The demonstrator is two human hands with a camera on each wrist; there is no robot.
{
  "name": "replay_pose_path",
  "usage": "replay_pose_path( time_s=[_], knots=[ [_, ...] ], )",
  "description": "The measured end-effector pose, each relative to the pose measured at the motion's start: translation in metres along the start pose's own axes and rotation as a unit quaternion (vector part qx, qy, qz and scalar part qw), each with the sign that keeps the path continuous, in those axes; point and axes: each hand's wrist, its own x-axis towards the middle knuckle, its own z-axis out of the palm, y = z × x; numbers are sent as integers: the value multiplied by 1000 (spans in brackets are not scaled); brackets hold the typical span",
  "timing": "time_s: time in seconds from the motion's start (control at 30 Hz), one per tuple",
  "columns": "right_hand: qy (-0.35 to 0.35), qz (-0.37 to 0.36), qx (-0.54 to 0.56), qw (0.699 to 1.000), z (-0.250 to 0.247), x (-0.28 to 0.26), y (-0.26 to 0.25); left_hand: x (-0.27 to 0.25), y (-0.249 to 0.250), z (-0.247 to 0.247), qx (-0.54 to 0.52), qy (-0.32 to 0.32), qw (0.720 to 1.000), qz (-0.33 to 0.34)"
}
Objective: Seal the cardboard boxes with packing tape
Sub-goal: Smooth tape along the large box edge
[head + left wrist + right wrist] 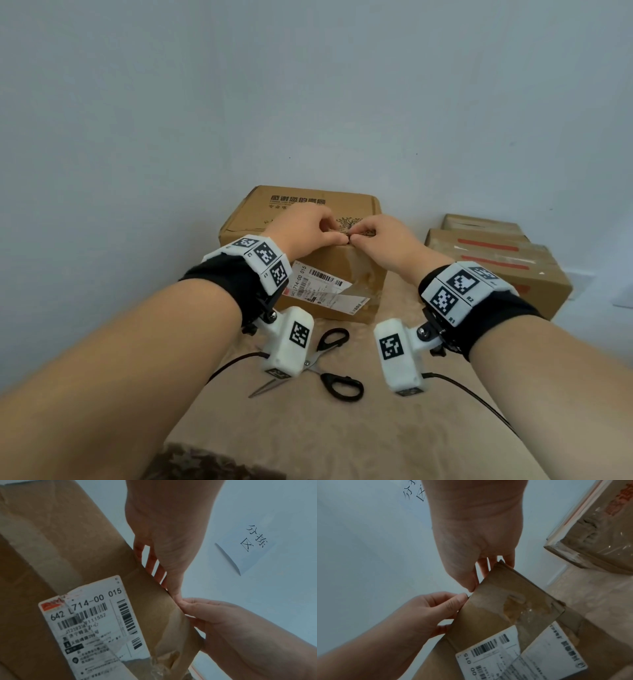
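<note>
Seemingly midway, both the left hand [310,229] and right hand [383,236] pinch at the brown labelled cardboard box's [308,219] near top edge, black-handled scissors [329,363] before it unused.

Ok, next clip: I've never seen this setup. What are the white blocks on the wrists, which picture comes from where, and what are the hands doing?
No robot here: a person wears a head camera plus a white camera block strapped under each wrist. The wide picture is the head view; the other two look along each hand from below. The left hand and right hand meet fingertip to fingertip at the near top edge of the cardboard box, fingers curled as if pinching something there; what they pinch is too small to tell. The box carries a torn shipping label. Black-handled scissors lie in front, and taped boxes sit to the right.
</note>
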Motion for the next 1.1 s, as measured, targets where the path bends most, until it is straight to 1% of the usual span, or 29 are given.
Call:
replay_pose_path(
  time_s=[0.1,0.2,0.23,0.3,0.43,0.5,0.6,0.67,0.87,0.93,1.03,1.1],
  knots=[
    [-2,37,60,998,1,2,-4,1,2,-2,50,-11,999,5],
    [14,56,116,992,4,3,-5,-3,3,0,104,11,994,23],
    [17,66,134,989,5,3,-6,-5,2,1,102,19,994,31],
    [22,91,142,985,9,6,-8,-12,-4,2,75,9,996,47],
    [33,138,30,989,22,17,-19,-23,-16,0,35,-45,995,79],
    [44,149,-45,987,26,19,-23,-28,-19,1,15,-43,996,70],
    [84,147,-175,970,26,15,-24,-31,-20,6,30,-34,997,60],
    [101,138,-205,964,25,11,-23,-30,-20,9,42,-33,997,58],
    [70,142,-148,976,18,14,-12,-25,-20,13,51,-28,997,45],
    [50,125,-124,983,14,14,-10,-24,-19,12,64,-34,997,39],
    [0,88,-143,986,4,11,-10,-23,-18,10,103,-53,993,38],
    [-32,72,-154,985,-1,11,-11,-24,-16,8,110,-57,992,38]
  ],
)
